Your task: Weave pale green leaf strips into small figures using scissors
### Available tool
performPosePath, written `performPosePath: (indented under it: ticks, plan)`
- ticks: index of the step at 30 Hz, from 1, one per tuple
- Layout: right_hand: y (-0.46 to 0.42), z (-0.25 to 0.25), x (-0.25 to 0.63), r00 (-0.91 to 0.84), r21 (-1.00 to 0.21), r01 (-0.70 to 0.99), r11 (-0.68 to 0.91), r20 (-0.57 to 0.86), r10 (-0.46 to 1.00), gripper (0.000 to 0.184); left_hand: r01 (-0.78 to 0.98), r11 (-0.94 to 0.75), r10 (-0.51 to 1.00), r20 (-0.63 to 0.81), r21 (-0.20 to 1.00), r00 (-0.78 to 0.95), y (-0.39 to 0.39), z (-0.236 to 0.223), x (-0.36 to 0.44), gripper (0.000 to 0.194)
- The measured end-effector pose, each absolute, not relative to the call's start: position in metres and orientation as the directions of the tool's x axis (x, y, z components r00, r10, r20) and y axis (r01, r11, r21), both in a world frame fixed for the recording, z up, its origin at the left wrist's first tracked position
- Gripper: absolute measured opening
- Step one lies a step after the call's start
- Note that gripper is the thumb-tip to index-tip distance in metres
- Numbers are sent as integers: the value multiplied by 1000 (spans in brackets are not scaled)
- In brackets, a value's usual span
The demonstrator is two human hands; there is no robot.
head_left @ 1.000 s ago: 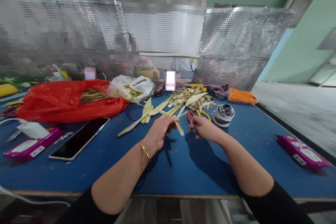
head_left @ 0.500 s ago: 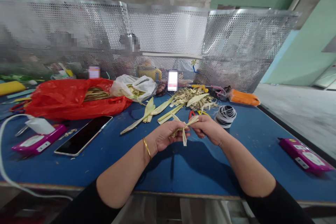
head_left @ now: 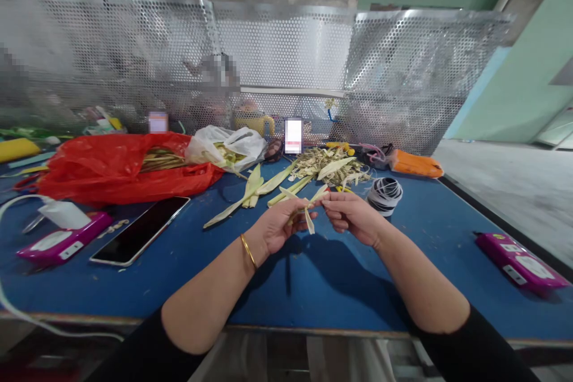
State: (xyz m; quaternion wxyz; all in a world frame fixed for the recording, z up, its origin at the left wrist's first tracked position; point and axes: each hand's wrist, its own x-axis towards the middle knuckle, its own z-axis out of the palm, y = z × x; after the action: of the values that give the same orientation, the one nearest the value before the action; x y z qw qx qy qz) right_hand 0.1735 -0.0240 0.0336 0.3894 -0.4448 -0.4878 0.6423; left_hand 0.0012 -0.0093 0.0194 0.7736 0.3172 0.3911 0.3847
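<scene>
Above the middle of the blue table, my left hand (head_left: 283,225) pinches a pale corn husk flower (head_left: 310,222) whose narrow petals fan out in several directions. Its stem side is hidden behind the left fingers. My right hand (head_left: 353,218) has thumb and forefinger closed at the petal on the right; the other fingers are curled. Just beyond the hands lie long greenish husk strips (head_left: 255,188) and a heap of dry husk scraps (head_left: 331,167). A spool of white and dark thread (head_left: 385,196) stands beyond my right wrist.
On the left are a red plastic bag (head_left: 111,167), a white bag (head_left: 224,146), a large phone (head_left: 142,231) and a magenta box (head_left: 67,242) with a white plug. An orange packet (head_left: 416,164) and another magenta box (head_left: 521,262) lie right. A perforated metal screen (head_left: 286,48) closes the back.
The husk piece has turned slightly in my left fingers, its hanging petal now higher. The right fingers have shifted along the right petal toward the left hand. The view has moved slightly.
</scene>
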Motion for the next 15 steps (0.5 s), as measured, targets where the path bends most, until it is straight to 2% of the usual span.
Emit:
performPosePath:
  ticks: [4,8,15]
  plan:
    - [-23,32,172,-240,-985,-43,-169,-154,958,20,-267,517,800,-347,814,490,-14,20,2,10]
    - [-22,30,171,-218,-989,-10,-149,-144,965,24,-205,521,756,-336,828,562,-17,17,2,10]
    - [-22,27,170,-248,-993,35,-110,-115,962,23,-242,540,761,-344,806,550,-13,14,2,5]
